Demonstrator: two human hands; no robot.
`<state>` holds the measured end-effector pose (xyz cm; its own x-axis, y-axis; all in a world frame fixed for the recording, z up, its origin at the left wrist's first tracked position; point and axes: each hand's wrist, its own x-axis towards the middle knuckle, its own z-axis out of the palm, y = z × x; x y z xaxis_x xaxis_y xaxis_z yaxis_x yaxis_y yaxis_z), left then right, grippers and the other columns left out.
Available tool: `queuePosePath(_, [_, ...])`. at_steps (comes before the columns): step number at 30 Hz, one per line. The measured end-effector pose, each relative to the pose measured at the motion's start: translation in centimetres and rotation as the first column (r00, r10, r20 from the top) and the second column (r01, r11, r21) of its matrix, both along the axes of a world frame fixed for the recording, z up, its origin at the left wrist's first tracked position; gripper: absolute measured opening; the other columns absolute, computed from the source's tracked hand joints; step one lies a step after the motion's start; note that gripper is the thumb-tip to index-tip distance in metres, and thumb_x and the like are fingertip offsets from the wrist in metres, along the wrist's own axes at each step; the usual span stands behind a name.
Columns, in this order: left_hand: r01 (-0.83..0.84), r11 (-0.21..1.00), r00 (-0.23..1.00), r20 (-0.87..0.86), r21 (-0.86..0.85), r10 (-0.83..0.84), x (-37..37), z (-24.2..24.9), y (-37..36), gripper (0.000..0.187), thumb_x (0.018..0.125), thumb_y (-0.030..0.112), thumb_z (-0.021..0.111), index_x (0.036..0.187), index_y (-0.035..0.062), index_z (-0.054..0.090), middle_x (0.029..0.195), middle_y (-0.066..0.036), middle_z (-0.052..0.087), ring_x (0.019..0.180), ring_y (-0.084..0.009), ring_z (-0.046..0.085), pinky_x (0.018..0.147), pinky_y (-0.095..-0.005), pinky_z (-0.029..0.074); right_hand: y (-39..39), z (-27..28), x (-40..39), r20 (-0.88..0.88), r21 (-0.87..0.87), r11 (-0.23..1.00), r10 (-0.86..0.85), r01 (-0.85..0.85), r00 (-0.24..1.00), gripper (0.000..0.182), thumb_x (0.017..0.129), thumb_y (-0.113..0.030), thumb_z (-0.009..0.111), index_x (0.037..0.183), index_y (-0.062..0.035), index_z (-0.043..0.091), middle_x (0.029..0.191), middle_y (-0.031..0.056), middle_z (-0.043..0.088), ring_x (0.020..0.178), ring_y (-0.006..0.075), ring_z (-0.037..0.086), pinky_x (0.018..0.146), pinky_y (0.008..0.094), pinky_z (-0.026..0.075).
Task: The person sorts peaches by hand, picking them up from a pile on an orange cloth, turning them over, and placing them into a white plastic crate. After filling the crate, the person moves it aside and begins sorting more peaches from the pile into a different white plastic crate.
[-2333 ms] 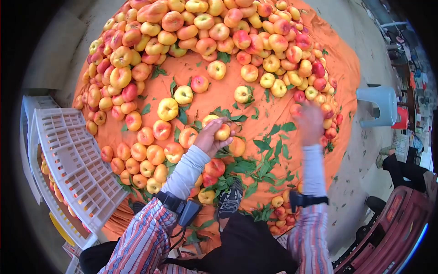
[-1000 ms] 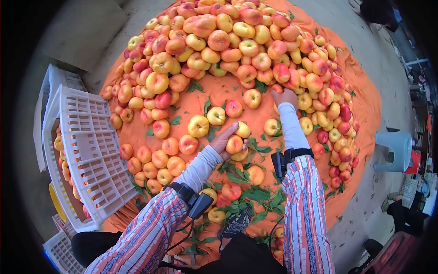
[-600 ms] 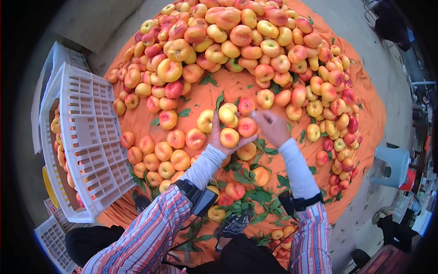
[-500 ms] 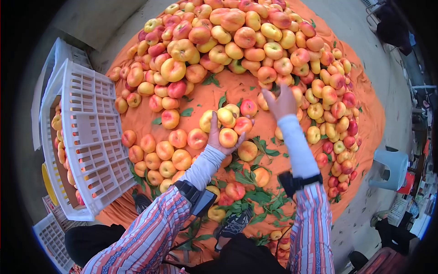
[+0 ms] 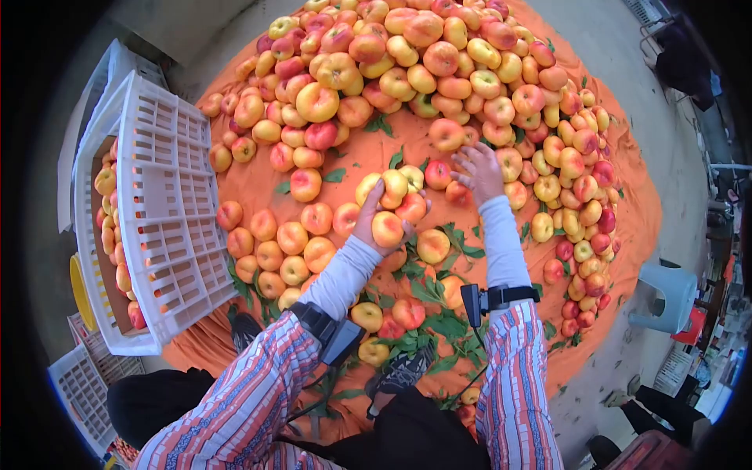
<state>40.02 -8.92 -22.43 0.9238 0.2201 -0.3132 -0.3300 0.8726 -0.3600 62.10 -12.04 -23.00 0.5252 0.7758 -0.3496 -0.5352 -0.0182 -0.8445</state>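
Observation:
In the head view, my left hand [image 5: 384, 227] is closed around several yellow-red flat peaches [image 5: 388, 229], bunched between thumb and fingers above the orange cloth [image 5: 360, 160]. My right hand [image 5: 479, 172] is to its right, palm turned inward and fingers spread. One flat peach [image 5: 446, 135] appears just past the right fingertips, at the near edge of the big heap. A redder peach [image 5: 438, 174] lies between the two hands, and another peach [image 5: 458, 193] is right below the right fingers.
A large heap of flat peaches [image 5: 442, 59] curves across the back and right. Sorted-looking peaches [image 5: 293, 237] lie left of my left hand. A white plastic crate [image 5: 176, 211] stands tilted at left, beside more fruit. Leaves [image 5: 446, 323] litter the front; a blue-grey stool [image 5: 666, 296] stands right.
My right hand has shifted slightly, its fingers now spread, and a peach shows just past them toward the heap. My left hand keeps its peaches. The view has turned a little.

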Motion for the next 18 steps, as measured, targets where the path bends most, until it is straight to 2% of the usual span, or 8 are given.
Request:
queuePosePath(3, [-0.005, 1.0, 0.999, -0.041, -0.001, 0.005, -1.0, 0.4, 0.2, 0.066, 0.074, 0.045, 0.062, 0.12, 0.0039, 0.038, 0.115, -0.011, 0.043, 0.109, -0.0219, 0.042, 0.054, -0.0271, 0.049, 3.0, 0.8, -1.4, 0.218, -0.217, 0.976, 0.028, 0.02, 0.976, 0.061, 0.078, -0.024, 0.062, 0.123, -0.0055, 0.026, 0.099, 0.0137, 0.052, 0.082, 0.0256, 0.057, 0.058, 0.0337, 0.054])
queuePosePath(4, [-0.004, 1.0, 0.999, -0.034, -0.003, 0.004, -1.6, 0.7, 0.1, 0.065, 0.074, 0.045, 0.061, 0.12, 0.0038, 0.038, 0.115, -0.01, 0.044, 0.109, -0.0221, 0.042, 0.054, -0.0272, 0.049, 3.7, 1.2, -2.1, 0.315, -0.286, 0.958, 0.131, -0.037, 0.94, 0.063, 0.075, -0.031, 0.063, 0.123, -0.0046, 0.031, 0.104, 0.0152, 0.054, 0.093, 0.0296, 0.056, 0.068, 0.0367, 0.052])
queuePosePath(7, [-0.053, 0.996, 0.995, -0.077, 0.071, 0.058, -4.1, 1.1, -0.4, 0.063, 0.077, 0.045, 0.057, 0.12, 0.0033, 0.038, 0.115, -0.01, 0.044, 0.108, -0.0232, 0.042, 0.054, -0.0274, 0.05, 6.2, -2.6, -1.8, 0.685, -0.646, 0.76, 0.617, -0.069, 0.386, 0.067, 0.069, -0.04, 0.066, 0.12, -0.0041, 0.039, 0.109, 0.0182, 0.054, 0.098, 0.0299, 0.055, 0.081, 0.0366, 0.047])
queuePosePath(8, [-0.068, 0.994, 0.992, -0.098, 0.083, 0.076, -5.2, 1.6, -0.5, 0.062, 0.077, 0.045, 0.057, 0.119, 0.0031, 0.038, 0.115, -0.01, 0.044, 0.108, -0.0234, 0.041, 0.054, -0.0272, 0.05, 6.6, -1.2, -2.7, 0.663, -0.676, 0.734, 0.643, -0.061, 0.384, 0.07, 0.064, -0.045, 0.068, 0.116, -0.0045, 0.046, 0.114, 0.02, 0.051, 0.103, 0.0293, 0.052, 0.088, 0.0349, 0.041])
queuePosePath(12, [-0.121, 0.989, 0.985, -0.11, 0.087, 0.13, -8.4, 2.0, -1.0, 0.06, 0.079, 0.047, 0.053, 0.117, 0.0028, 0.04, 0.117, -0.011, 0.041, 0.11, -0.0248, 0.039, 0.054, -0.0264, 0.05, 7.4, 1.7, -5.9, 0.608, -0.783, 0.62, 0.779, -0.043, 0.156, 0.074, 0.06, -0.042, 0.072, 0.117, -0.0034, 0.044, 0.112, 0.0183, 0.051, 0.102, 0.0305, 0.052, 0.085, 0.0372, 0.043])
queuePosePath(15, [-0.144, 0.984, 0.981, -0.119, 0.104, 0.156, -9.2, 3.5, -1.1, 0.06, 0.078, 0.048, 0.054, 0.117, 0.0044, 0.04, 0.117, -0.011, 0.041, 0.112, -0.0251, 0.037, 0.058, -0.0286, 0.051, 6.2, 0.4, -6.4, 0.835, -0.471, 0.867, 0.498, -0.162, 0.235, 0.073, 0.061, -0.033, 0.075, 0.118, -0.0011, 0.041, 0.109, 0.0163, 0.051, 0.097, 0.0261, 0.054, 0.082, 0.0349, 0.045])
queuePosePath(17, [-0.166, 0.986, 0.982, -0.092, 0.018, 0.167, -9.3, 4.6, -1.3, 0.06, 0.078, 0.048, 0.053, 0.118, 0.0052, 0.04, 0.118, -0.012, 0.041, 0.114, -0.0252, 0.037, 0.063, -0.0313, 0.053, 4.2, 1.8, -7.9, 0.519, -0.273, 0.904, 0.426, -0.329, 0.741, 0.072, 0.063, -0.026, 0.076, 0.119, -0.0002, 0.039, 0.107, 0.0142, 0.05, 0.095, 0.0222, 0.054, 0.08, 0.032, 0.046])
queuePosePath(18, [-0.181, 0.98, 0.983, 0.021, -0.081, 0.183, -9.3, 4.6, -1.3, 0.06, 0.079, 0.049, 0.053, 0.119, 0.0061, 0.04, 0.12, -0.013, 0.04, 0.116, -0.0257, 0.036, 0.073, -0.0361, 0.052, 2.9, 3.3, -8.9, 0.253, -0.151, 0.924, 0.38, -0.351, 0.89, 0.071, 0.064, -0.023, 0.076, 0.119, 0.0003, 0.037, 0.106, 0.0132, 0.05, 0.094, 0.0202, 0.054, 0.079, 0.0305, 0.047])
